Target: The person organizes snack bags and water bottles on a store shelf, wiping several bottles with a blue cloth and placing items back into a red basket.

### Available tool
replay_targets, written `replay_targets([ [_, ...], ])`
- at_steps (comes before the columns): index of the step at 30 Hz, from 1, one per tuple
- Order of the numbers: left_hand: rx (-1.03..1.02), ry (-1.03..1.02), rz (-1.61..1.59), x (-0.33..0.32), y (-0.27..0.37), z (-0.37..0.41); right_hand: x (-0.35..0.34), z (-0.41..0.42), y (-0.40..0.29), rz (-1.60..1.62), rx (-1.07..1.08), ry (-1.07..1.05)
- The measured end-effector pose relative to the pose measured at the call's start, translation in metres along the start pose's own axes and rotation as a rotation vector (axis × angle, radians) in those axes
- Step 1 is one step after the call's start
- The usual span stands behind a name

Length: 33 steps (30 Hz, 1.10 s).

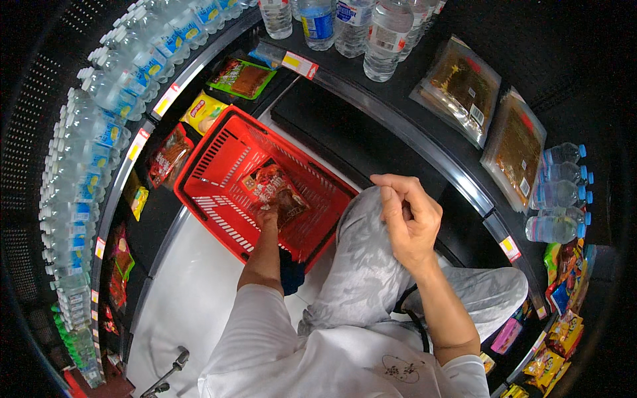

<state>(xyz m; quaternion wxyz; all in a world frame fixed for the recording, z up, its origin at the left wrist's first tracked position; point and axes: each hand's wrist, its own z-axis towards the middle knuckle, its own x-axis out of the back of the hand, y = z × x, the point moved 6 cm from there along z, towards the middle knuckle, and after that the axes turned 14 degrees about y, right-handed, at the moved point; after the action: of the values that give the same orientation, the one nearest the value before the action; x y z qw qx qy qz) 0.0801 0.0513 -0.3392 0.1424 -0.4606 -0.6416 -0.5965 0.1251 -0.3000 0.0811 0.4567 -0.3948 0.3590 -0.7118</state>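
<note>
Inside a red plastic shopping basket (219, 119), my left hand (267, 215) grips the near edge of a red and brown snack packet (278, 191). The packet lies tilted within the basket, and my fingertips are partly hidden at its edge. My right hand (410, 214) is above my bent knee with its fingers curled in and thumb against the index finger; nothing shows in it. Beyond the basket's far left rim are a yellow snack packet (204, 113) and a dark red packet (170, 155) on the low shelf.
Rows of water bottles (104, 132) line the upper left shelf. A green-edged packet (244, 78) lies below it. More bottles (388, 40) and flat clear-wrapped packs (460, 87) stand or lie on the right shelf. A curved metal shelf edge (398, 117) passes beyond my knees.
</note>
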Motion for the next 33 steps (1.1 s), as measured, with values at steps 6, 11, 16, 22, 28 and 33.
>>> replay_targets([
  [6,-0.008,-0.005,0.043,0.002,0.005,0.005,-0.003,0.0,-0.003,-0.005,-0.017,-0.022],
  [11,-0.058,-0.019,0.048,0.0,0.019,0.0,-0.003,0.0,-0.005,0.023,0.012,-0.005],
  [16,-0.178,0.056,-0.045,0.021,0.042,-0.007,-0.006,0.0,-0.008,0.057,0.144,0.022],
  [22,-0.488,0.224,-0.797,0.121,0.099,-0.037,0.005,-0.001,-0.01,0.016,0.167,0.062],
  [28,-0.711,0.162,-0.794,0.27,0.242,-0.152,0.013,-0.001,-0.003,0.173,0.009,0.046],
  [33,-0.701,-0.088,-1.084,0.292,0.33,-0.236,0.045,0.012,-0.006,0.267,0.039,0.265],
])
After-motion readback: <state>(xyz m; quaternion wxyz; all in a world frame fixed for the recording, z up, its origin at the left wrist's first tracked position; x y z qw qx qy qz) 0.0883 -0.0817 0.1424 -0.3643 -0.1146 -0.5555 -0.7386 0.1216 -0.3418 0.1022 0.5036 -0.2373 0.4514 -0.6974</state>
